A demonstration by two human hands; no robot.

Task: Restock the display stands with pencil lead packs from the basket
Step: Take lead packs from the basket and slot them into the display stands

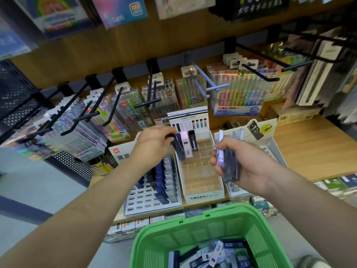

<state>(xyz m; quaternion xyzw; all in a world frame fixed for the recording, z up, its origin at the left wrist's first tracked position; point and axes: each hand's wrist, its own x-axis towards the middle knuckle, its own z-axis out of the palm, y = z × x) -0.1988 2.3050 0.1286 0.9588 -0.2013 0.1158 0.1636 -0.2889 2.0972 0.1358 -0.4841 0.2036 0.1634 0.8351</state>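
My left hand (154,142) pinches a dark pencil lead pack (177,147) over the back row of the middle display stand (202,197), a white tray with clear dividers. A pale pink pack (185,144) and a black pack (193,140) stand in that back row. My right hand (239,161) grips a bundle of lead packs (229,165), dark ones plus a white one, to the right of the stand. The green basket (208,227) sits low in front with several more packs (212,256) inside.
A left stand (135,206) holds several dark blue packs; a right stand (274,146) is partly hidden by my right hand. Black peg hooks (108,105) with hanging pen sets jut out above. The wooden shelf (313,151) extends right.
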